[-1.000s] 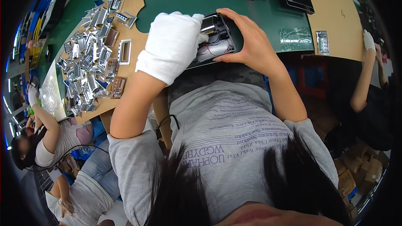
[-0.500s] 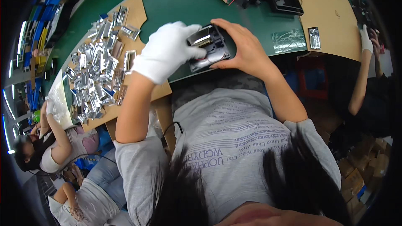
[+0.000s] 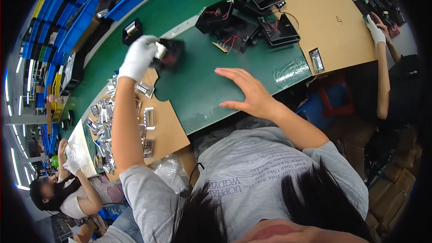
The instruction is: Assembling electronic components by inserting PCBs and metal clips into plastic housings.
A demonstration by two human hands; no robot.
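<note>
My left hand (image 3: 137, 57), in a white glove, is closed round the edge of a black plastic housing (image 3: 174, 53) above the green table. Motion smears the housing, and a pale part shows beside my fingers. Bare and holding nothing, my right hand (image 3: 249, 93) hovers over the table with its fingers apart. Another black housing (image 3: 132, 31) with a shiny silver window stands just beyond my left hand. Nearer to me, a pile of shiny silver frames (image 3: 105, 123) lies to the left, below my gloved wrist.
Several black housings with red wires (image 3: 279, 31) lie at the back middle. A single silver frame (image 3: 316, 60) sits on the cardboard sheet (image 3: 330, 22) at right. Blue bins (image 3: 130, 0) stand far left. Co-workers are on both sides; one's gloved hand (image 3: 375, 30) is at right.
My left hand has carried the black housing away from me and to the left. My right hand has let go of it and opened. The view has shifted, showing more of the table's far side.
</note>
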